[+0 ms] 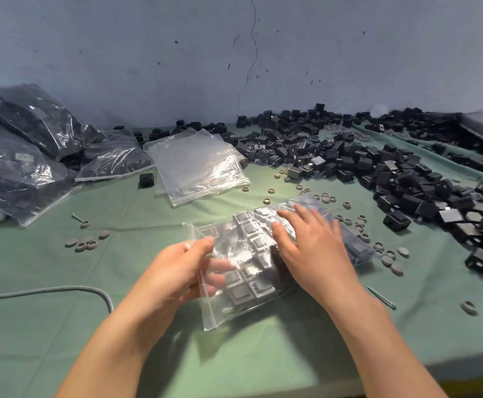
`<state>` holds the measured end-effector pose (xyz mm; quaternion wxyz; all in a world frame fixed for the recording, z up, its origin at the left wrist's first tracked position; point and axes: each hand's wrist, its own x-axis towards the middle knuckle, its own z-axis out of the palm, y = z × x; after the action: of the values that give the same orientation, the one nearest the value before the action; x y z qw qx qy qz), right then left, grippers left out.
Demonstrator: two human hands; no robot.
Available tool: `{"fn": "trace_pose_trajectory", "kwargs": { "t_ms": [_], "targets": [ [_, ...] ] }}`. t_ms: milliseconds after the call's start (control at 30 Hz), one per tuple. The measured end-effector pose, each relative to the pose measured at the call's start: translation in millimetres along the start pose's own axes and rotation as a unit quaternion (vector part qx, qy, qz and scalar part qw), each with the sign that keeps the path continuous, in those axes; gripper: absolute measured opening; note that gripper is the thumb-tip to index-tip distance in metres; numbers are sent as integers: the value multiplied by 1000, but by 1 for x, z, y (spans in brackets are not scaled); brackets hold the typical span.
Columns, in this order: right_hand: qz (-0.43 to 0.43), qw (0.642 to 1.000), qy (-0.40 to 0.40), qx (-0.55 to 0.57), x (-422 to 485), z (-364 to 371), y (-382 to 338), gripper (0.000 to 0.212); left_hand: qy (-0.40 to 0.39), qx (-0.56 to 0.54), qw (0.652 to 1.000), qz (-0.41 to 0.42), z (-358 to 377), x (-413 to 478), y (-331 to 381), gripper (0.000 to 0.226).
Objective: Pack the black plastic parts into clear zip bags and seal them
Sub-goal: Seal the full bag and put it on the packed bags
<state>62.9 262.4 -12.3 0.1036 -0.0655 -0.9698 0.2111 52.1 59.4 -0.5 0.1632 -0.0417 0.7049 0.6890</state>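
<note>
A clear zip bag point(251, 271) filled with black plastic parts lies on the green cloth in front of me. My left hand point(182, 268) grips the bag's zip end, thumb on top and fingers inside or under the plastic. My right hand point(312, 248) lies flat on top of the bag with its fingers spread, pressing on the parts. A large heap of loose black plastic parts point(363, 165) covers the right and back of the table. A stack of empty clear zip bags point(197, 162) lies behind the filled bag.
Several filled bags point(27, 150) are piled at the left. Grey rings and caps point(86, 242) are scattered over the cloth. A flexible metal hose point(47, 291) runs in from the left. A screw point(381, 297) lies to the right. A wall stands behind the table.
</note>
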Motion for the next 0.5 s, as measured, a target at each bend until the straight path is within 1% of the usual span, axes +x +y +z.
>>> {"fn": "trace_pose_trajectory", "kwargs": {
  "t_ms": [100,200,300,500],
  "targets": [
    [37,998,54,27,5,-9,10,49,38,56,998,-8,-15,0,-7,28],
    [83,994,66,26,10,-15,20,48,69,84,994,-3,-26,-2,-17,31],
    [116,991,58,33,11,-15,24,53,90,89,992,11,-30,-4,-21,33],
    [141,984,88,58,12,-17,27,57,111,64,992,-1,-26,2,-19,30]
  ]
}}
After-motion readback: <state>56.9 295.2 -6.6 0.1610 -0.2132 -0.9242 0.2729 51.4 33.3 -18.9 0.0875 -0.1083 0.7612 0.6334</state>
